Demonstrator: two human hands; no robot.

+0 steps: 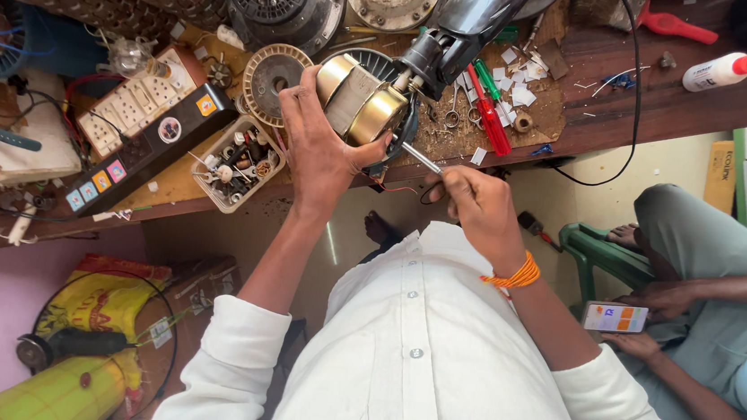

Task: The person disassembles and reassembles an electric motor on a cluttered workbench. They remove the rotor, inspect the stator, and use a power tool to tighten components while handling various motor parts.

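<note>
One view only — a head-worn camera looking steeply down over the wearer's white buttoned shirt (432, 368), close on both hands at the cluttered brown wooden workbench (671, 101) edge — the bench fills the upper frame, the floor the lower.

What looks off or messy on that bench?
Torn white paper scraps lie scattered over debris on the wooden bench beside the red and green screwdrivers. The white glue bottle lies on its side near the far edge. The left hand steadies the brass-coloured motor; the right hand holds a thin metal tool.
</note>
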